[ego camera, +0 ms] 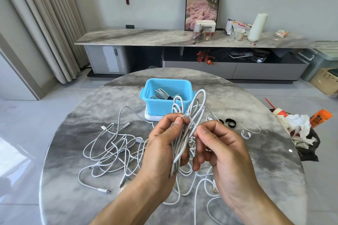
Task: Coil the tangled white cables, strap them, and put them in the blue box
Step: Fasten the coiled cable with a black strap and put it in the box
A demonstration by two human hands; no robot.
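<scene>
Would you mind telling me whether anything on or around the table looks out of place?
Yes: crumpled tissue and an orange packet sit heaped at the table's right edge, looking like rubbish among the cable work.

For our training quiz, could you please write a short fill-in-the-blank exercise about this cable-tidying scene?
1. The left hand grips a coiled white ____.
2. The blue box already holds a bundle bound with a ____ strap.
3. More cables lie tangled on the ____ table.
4. The right hand pinches the held coil between its ____.

Answers: cable; black; round; fingers
</scene>
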